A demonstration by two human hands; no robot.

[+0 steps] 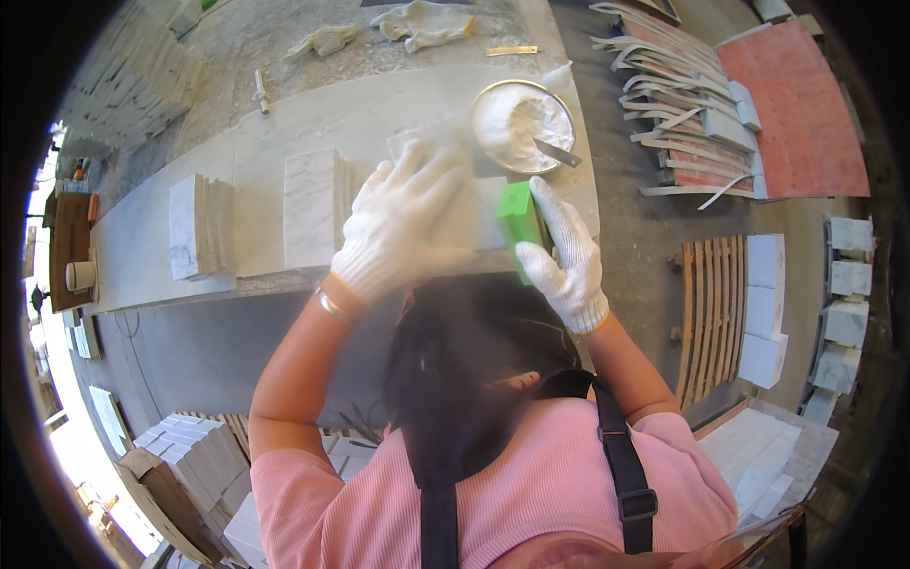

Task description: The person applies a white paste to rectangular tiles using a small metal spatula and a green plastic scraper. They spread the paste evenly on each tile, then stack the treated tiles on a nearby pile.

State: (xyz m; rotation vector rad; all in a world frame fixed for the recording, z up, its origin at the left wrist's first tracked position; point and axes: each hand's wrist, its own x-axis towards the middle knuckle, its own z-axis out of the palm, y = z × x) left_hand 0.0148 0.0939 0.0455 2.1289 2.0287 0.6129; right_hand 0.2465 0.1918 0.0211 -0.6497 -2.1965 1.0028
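Observation:
My left hand (pixel 403 218), in a white knit glove, lies flat with its fingers stretched out over a pale slab, partly smeared by motion. A white marble tile (pixel 490 199) shows in part between my two hands. My gloved right hand (pixel 569 266) grips a green rectangular block (pixel 519 213), thumb on the near side and fingers along the right. Just beyond it stands a round bowl (pixel 477 142) of white powder or paste, with a putty knife (pixel 556 153) stuck in it. Left of my left hand are marble tiles (pixel 311 209) and a stack of tiles (pixel 197 228).
The worktable (pixel 275 142) carries loose gloves (pixel 424 24), a yellowish strip (pixel 512 50) and a small slim tool (pixel 261 92) farther back. Tall tile stacks (pixel 133 76) rise at far left. Rightward stand a slatted wooden pallet (pixel 711 313) and a reddish board (pixel 791 114).

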